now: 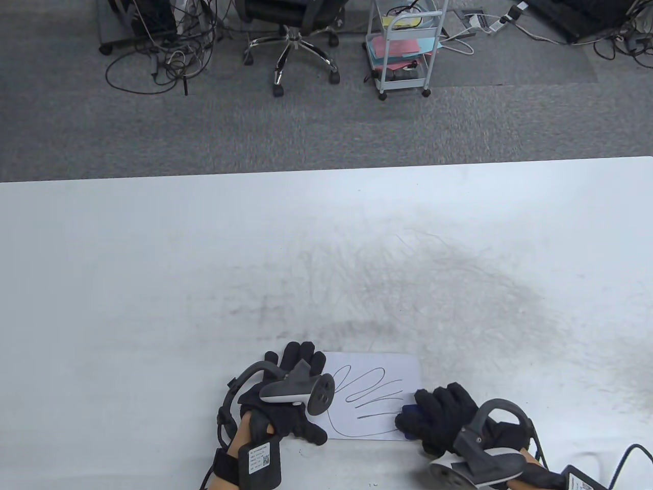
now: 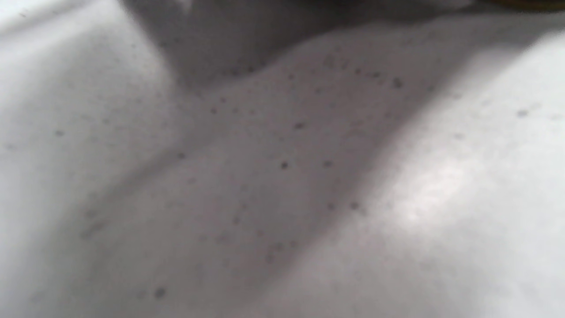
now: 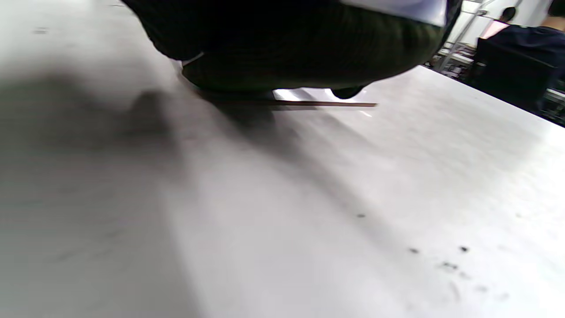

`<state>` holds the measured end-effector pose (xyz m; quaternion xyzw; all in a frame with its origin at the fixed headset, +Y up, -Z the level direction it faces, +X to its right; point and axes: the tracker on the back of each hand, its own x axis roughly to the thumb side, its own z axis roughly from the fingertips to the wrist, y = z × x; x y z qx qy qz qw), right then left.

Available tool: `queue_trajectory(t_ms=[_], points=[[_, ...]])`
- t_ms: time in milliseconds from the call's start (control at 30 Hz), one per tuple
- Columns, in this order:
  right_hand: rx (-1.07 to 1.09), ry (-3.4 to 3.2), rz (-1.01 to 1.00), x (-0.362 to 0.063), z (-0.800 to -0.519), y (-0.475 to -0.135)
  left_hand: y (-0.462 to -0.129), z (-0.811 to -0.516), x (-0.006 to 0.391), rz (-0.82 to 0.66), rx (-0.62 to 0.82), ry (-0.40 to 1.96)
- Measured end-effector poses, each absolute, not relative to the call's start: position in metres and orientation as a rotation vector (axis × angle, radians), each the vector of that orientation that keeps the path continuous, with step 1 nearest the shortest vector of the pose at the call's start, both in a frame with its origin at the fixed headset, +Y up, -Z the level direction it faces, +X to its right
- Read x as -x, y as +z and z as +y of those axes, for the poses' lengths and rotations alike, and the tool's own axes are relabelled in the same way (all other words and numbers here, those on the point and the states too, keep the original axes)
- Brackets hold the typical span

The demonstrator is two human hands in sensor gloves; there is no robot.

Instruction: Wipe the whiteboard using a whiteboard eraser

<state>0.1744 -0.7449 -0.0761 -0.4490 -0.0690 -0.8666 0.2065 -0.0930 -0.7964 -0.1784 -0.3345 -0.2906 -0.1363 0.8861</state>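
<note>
A small white whiteboard lies flat near the table's front edge, with black looping scribbles drawn on it. My left hand rests flat on the board's left part, fingers spread, holding nothing. My right hand grips a blue whiteboard eraser and presses it on the board's right edge, next to the scribbles. In the right wrist view the gloved hand sits over the board's thin edge. The left wrist view shows only blurred table surface.
The white table carries a broad grey smudge behind the board. A black power adapter with cable lies at the front right. An office chair and a white cart stand on the floor beyond the table.
</note>
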Motion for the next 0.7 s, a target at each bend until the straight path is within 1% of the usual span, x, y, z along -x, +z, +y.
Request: queue_trajectory(t_ms=[100, 200, 267, 500, 600, 633, 700], points=[[1.253, -2.391, -0.201, -0.172, -0.744, -0.071, -0.178, -0.796, 0.093, -0.606, 0.694, -0.284], [1.231, -2.437, -0.242, -0.172, -0.745, -0.081, -0.178, -0.796, 0.093, -0.607, 0.693, -0.283], [1.189, -2.477, -0.218, -0.172, -0.746, -0.097, -0.179, -0.797, 0.093, -0.608, 0.694, -0.282], [0.910, -2.652, -0.270, -0.168, -0.751, -0.188, -0.178, -0.797, 0.093, -0.607, 0.694, -0.282], [0.866, -2.681, -0.327, -0.165, -0.750, -0.207, -0.178, -0.797, 0.093, -0.607, 0.695, -0.283], [0.867, -2.688, -0.339, -0.165, -0.750, -0.208, -0.178, -0.797, 0.092, -0.606, 0.696, -0.285], [0.871, -2.679, -0.301, -0.165, -0.751, -0.204, -0.178, -0.797, 0.092, -0.605, 0.696, -0.290]])
